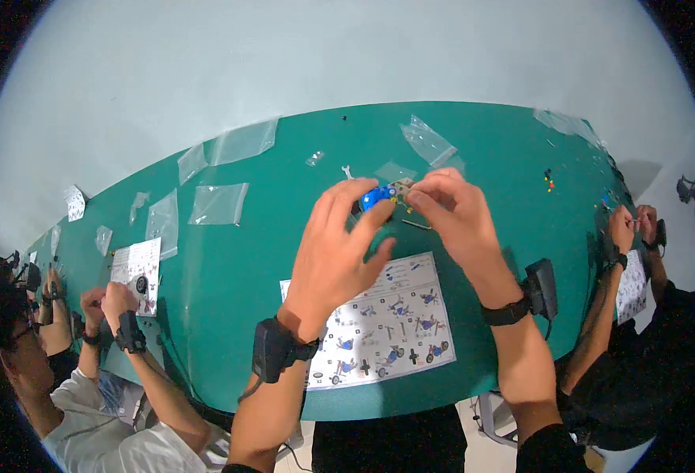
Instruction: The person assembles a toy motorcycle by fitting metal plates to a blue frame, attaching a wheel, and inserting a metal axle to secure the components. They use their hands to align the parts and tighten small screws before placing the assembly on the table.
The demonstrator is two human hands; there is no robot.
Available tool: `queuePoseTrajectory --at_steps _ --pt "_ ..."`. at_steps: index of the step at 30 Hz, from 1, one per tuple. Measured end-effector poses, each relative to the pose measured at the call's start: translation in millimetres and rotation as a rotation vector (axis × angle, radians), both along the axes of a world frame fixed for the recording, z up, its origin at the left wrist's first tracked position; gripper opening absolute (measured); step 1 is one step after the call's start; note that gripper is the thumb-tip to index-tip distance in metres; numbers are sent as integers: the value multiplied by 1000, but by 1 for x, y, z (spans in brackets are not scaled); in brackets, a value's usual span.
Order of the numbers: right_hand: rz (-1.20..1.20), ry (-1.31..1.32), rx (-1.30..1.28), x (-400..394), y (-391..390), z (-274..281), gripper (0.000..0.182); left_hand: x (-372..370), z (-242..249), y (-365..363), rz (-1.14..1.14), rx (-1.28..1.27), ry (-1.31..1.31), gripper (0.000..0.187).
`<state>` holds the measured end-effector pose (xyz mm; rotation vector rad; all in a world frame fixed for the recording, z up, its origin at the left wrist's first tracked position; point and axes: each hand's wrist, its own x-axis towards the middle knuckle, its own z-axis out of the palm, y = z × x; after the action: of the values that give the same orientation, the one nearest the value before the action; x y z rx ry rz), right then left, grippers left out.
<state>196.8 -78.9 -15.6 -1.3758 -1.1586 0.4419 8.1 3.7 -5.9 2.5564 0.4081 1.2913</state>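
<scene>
My left hand (340, 244) is closed around a blue plastic toy part (377, 197), which shows between its fingers. Just right of it, my right hand (454, 209) has thumb and forefinger pinched together beside a greyish piece with holes (401, 188); what sits in the pinch is too small to make out. A thin metal rod (417, 225) and small yellow bits lie beneath the fingers. Beyond the left hand lies a small wrench (347, 171). Below both hands a printed instruction sheet (387, 347), showing drawings of a blue motorbike model, lies partly under my left forearm.
Clear plastic bags (220, 203) are scattered over the green table (245, 315). At left, a person's hands (119, 303) work above another sheet with a black wheel (141, 284). At right, another person's hands (622, 225) are near small coloured pieces (549, 183).
</scene>
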Motion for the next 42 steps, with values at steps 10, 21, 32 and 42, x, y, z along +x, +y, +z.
queuePoseTrajectory --at_steps 10,21,32,42 --pt "48 -275 102 -18 -9 13 7 1 -16 10 -7 -293 -196 32" --pt "-60 -409 288 -28 -8 7 14 -7 -4 7 136 -23 -235 22" --pt "25 63 187 -31 -5 0 10 1 -19 8 57 -160 -313 18" --pt "-125 -816 -96 23 -14 -17 21 -8 -25 28 54 -1056 -479 11"
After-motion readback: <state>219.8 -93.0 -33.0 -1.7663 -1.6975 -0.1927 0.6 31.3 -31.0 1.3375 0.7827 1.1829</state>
